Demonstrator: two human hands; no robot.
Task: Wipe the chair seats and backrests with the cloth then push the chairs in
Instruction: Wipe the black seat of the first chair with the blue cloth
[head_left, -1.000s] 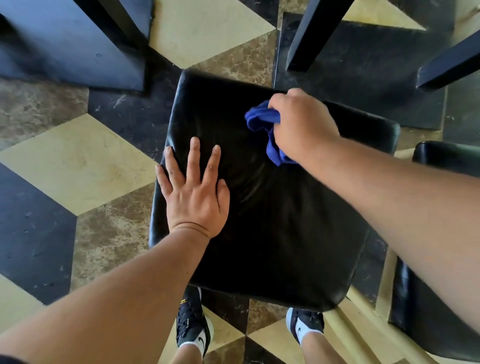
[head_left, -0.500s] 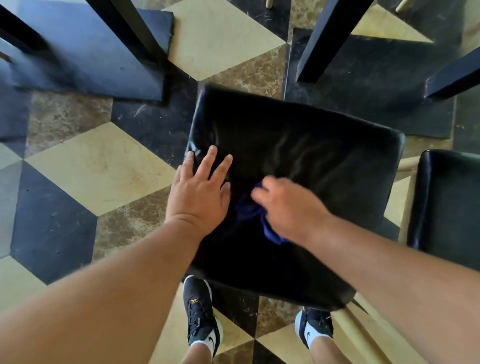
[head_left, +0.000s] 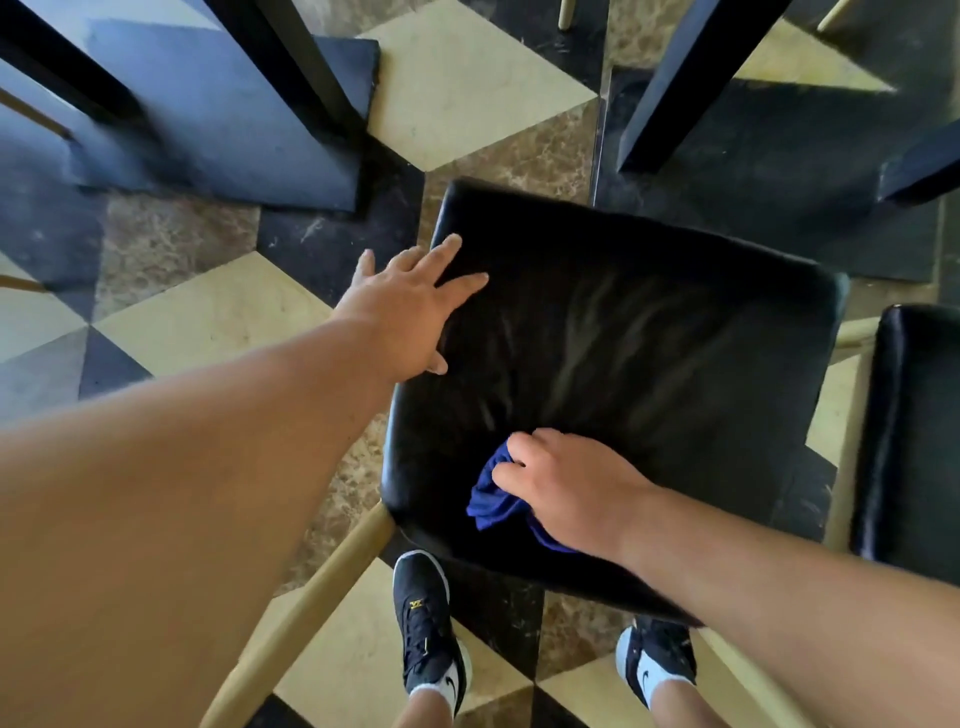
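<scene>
- The seat (head_left: 649, 364) is sitting on a patterned floor (head_left: 208, 322), with open tile showing past its left edge and dark table legs (head_left: 670, 83) standing just beyond its far edge.
- A second seat (head_left: 914, 441) is sitting just beside the right edge, leaving only a narrow gap there.
- Your shoes (head_left: 426, 629) are standing at the near edge, one partly tucked under it, and a pale wooden rail (head_left: 311, 603) is running out from the near left corner.
- Your left hand (head_left: 405, 306) is lying flat over the seat's left edge, fingers (head_left: 457, 283) spread and released, grasping nothing.
- Your right hand (head_left: 576, 488) is reaching across the near left part of the seat, palm down, fingers clenched on the cloth (head_left: 493, 499).
- The cloth is bunched under that hand, touching the seat near its near left corner.
</scene>
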